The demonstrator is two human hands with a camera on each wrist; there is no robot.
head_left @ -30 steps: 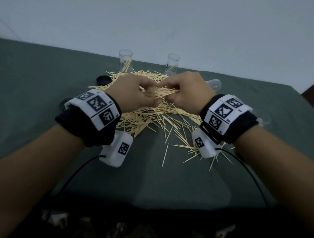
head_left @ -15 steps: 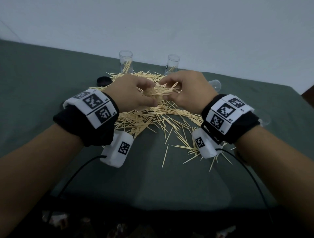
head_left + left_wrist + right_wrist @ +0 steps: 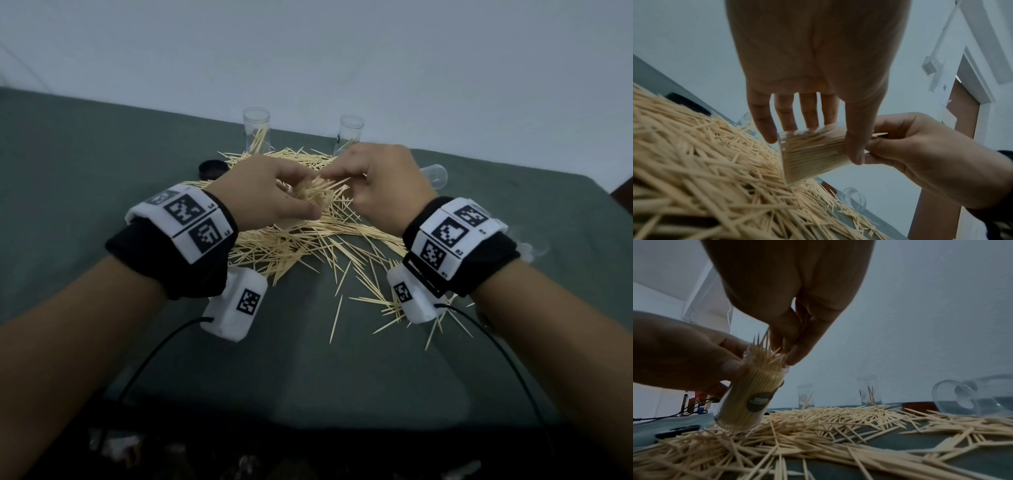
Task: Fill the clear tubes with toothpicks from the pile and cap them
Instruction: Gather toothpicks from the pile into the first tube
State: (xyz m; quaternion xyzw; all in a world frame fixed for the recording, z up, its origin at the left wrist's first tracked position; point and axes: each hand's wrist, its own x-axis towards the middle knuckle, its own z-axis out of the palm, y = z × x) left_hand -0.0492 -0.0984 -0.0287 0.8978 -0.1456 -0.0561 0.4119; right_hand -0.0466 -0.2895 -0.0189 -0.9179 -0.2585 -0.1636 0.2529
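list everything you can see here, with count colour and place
held tube: 1, clear, packed with toothpicks, tilted, base on the pile
toothpick pile: 1, pale wood, spread over the middle of the table
upright tubes: 2, clear, a few toothpicks in each, behind the pile; second one
tipped tube: 1, clear, on its side right of the pile
black cap: 1, left of the pile
brown cap: 1, beside the tipped tube
table: 1, grey-green cloth
wall: pale, behind the table
wristbands: 2, black with white markers, one per wrist
left hand: grips the held tube
right hand: pinches toothpicks at the tube's mouth
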